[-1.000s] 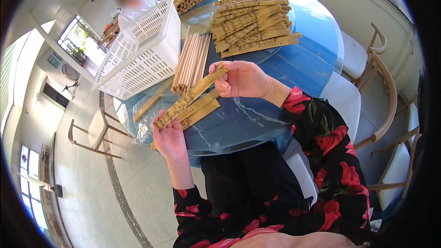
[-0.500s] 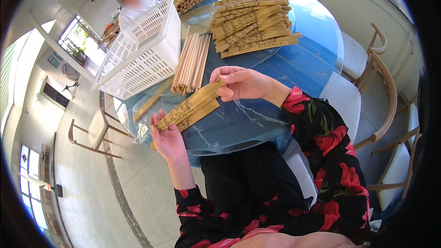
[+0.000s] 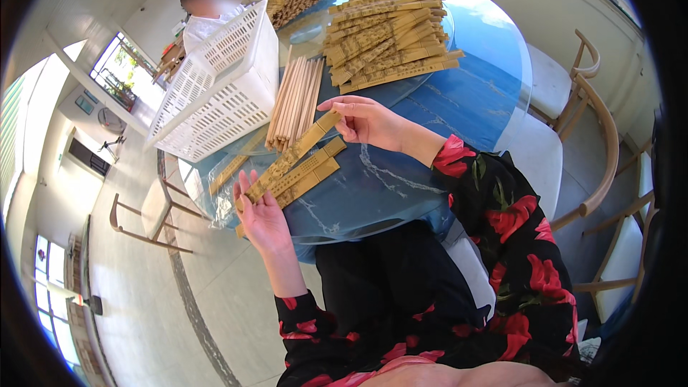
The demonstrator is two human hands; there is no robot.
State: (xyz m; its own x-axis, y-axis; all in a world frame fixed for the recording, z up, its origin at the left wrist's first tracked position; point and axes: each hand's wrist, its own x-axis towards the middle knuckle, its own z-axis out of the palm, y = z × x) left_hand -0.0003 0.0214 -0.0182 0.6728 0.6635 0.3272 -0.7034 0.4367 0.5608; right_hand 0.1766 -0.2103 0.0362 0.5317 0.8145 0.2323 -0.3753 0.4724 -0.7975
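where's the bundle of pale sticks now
In the head view, the bundle of pale sticks lies on the blue table, left of centre, between the white basket and the strip pile, just beyond the held patterned strip.

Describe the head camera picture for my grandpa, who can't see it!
A person's left hand and right hand hold a tan wrapper by its two ends over a blue table, with more wrappers beside it. Beyond sit wooden sticks, a white basket and a big wrapper pile. Someone in white is behind the basket.
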